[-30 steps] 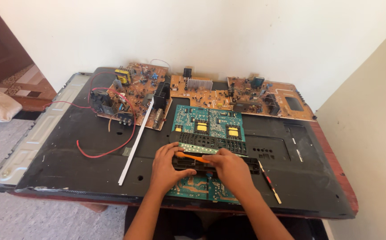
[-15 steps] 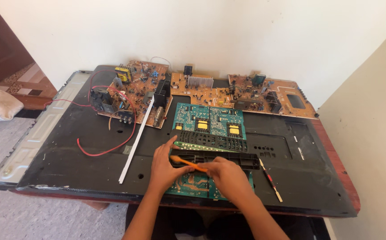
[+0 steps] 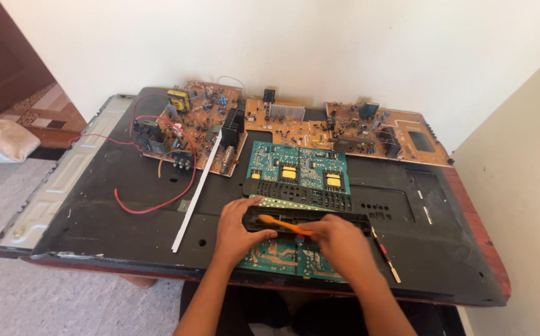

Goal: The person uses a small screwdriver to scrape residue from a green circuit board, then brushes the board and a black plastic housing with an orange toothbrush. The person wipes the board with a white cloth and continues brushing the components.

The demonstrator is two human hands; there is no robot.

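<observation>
Near the panel's (image 3: 127, 242) front edge, left hand (image 3: 237, 231) grips a black casing (image 3: 319, 218); right hand (image 3: 339, 244) clenches an orange tool (image 3: 282, 224) against it; casing apparently unopened; boards (image 3: 298, 165) beyond.

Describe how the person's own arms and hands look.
Both forearms are bare, with no sleeves in view. The left hand and the right hand wear no gloves; no rings, watch or bracelet can be seen. Nothing marks either arm.

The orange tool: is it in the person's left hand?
No, the orange tool is held by the right hand; the left hand steadies the long black casing.
</observation>
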